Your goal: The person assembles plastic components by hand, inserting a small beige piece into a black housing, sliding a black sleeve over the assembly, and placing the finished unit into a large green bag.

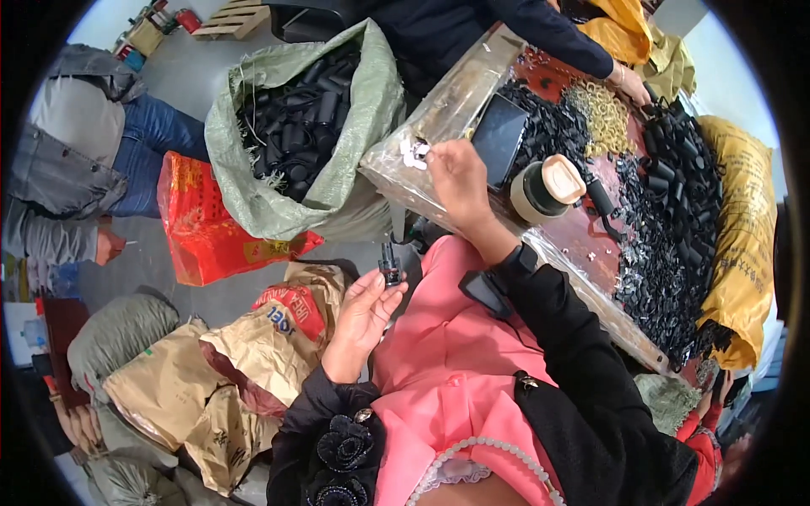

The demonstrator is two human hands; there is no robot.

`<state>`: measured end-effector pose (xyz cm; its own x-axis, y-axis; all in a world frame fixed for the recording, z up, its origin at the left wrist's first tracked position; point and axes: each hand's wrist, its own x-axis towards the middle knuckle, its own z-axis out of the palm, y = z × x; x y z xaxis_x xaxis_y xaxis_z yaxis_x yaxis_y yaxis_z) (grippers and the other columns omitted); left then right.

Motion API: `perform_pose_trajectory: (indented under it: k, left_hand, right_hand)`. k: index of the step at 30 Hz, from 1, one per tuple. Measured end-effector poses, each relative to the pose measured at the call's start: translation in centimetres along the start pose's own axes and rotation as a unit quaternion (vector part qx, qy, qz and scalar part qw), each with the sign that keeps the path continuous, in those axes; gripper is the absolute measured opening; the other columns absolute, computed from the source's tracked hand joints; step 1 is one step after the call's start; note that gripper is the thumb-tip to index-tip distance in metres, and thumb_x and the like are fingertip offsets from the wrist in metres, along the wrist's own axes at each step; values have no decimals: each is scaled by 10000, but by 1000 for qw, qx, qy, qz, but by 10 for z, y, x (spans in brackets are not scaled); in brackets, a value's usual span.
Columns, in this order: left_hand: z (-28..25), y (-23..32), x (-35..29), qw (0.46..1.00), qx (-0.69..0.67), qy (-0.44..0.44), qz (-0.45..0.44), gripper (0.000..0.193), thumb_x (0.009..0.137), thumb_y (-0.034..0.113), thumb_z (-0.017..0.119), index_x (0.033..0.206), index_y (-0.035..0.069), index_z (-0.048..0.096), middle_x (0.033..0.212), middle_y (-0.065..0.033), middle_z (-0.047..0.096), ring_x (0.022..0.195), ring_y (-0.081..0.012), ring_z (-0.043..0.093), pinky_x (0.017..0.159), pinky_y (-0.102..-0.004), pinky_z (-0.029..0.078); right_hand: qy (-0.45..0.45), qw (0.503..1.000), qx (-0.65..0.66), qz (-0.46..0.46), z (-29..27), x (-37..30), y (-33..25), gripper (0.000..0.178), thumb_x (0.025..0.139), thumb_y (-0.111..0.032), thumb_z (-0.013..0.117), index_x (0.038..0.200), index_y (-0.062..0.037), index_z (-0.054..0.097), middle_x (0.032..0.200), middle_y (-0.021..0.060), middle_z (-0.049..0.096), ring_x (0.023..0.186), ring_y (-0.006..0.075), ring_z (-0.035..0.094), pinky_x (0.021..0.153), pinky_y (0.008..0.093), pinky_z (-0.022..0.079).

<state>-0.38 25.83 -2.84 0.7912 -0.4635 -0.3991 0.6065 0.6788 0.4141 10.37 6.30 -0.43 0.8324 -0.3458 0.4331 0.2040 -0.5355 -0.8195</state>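
My left hand is raised over my pink apron and pinches a small black plastic part between thumb and fingertips. My right hand reaches forward to the near corner of the table, where its fingers touch a little cluster of small white pieces lying on the clear plastic sheet. Whether it grips one of them is hidden by the fingers. Beside that hand lie a dark phone and a round cup with a tan lid.
A heap of black plastic parts and a pile of gold rings cover the table. A green woven sack of black tubes stands to the left, with a red bag and brown paper sacks on the floor. Another person's hand works across the table.
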Motion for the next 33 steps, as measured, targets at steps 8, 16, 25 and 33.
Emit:
perform_pose_trajectory:
  k: [8,16,25,33]
  left_hand:
    - [-11,4,-2,1000,-14,20,4,192,814,86,493,972,-23,504,941,-177,561,813,-230,588,693,-271,512]
    - [-3,-3,12,998,21,-37,-49,187,805,59,498,984,3,502,934,-189,561,812,-250,586,673,-278,513]
    - [68,-60,48,948,155,-173,-216,316,786,133,547,1034,-38,450,951,-168,547,804,-219,574,676,-251,509]
    - [156,-132,84,897,176,-243,-324,291,790,100,540,1038,-38,477,923,-106,566,797,-191,580,681,-241,491]
  right_hand:
    - [4,985,-173,26,8,18,7,77,674,-65,573,736,-28,545,707,123,506,672,271,516,585,336,423]
    - [-130,957,-21,-258,-31,-27,-7,109,669,-44,539,777,-54,525,752,112,482,670,270,491,590,329,410]
    - [-288,952,-104,15,-245,-85,6,76,710,-70,555,763,-16,561,745,122,512,662,261,528,576,324,423]
    - [-45,935,-342,77,-341,-82,66,87,673,-59,570,756,-37,564,714,98,501,642,284,515,553,320,416]
